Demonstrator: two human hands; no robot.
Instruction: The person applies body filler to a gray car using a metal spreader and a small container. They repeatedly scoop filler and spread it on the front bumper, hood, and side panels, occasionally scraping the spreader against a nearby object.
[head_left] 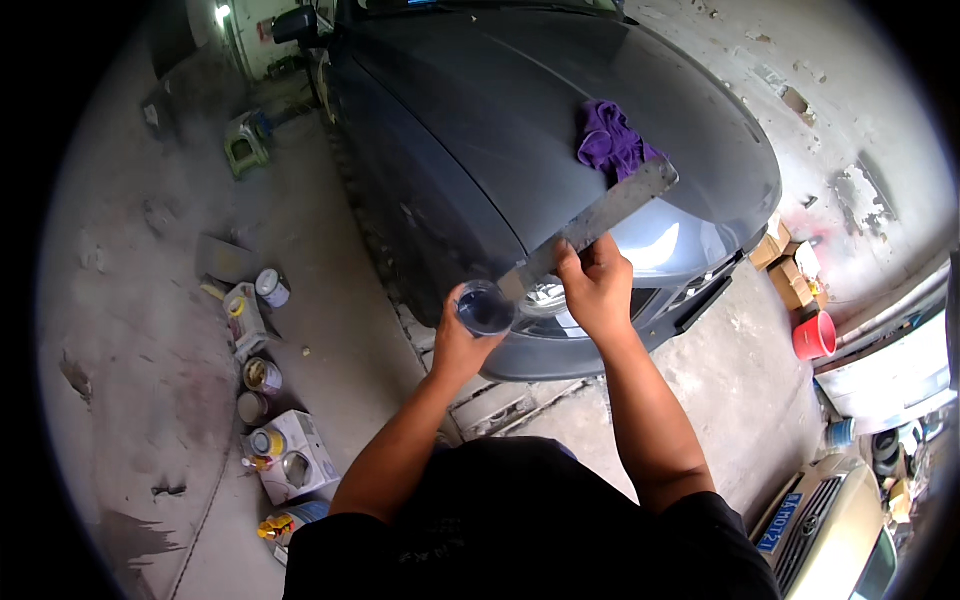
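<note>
My left hand (458,352) is wrapped round a clear cup (485,308) that has dark bluish liquid in it. Between the thumb and fingers of my right hand (602,288) is a long, flat, grey stir stick (622,203), smeared with old paint. It slants up to the right, and its lower end comes to the cup's right rim; whether it dips inside I cannot tell. Beyond both hands stands a dark grey car, its hood (470,110) facing me. A crumpled purple cloth (612,140) lies on the hood, next to the stick's upper end.
Paint cans (262,376), a jug (243,316) and a white box (298,455) line the floor at left. A green stool (245,143) stands farther back. To the right are cardboard boxes (795,275), a red bucket (815,336) and a beige car (835,520).
</note>
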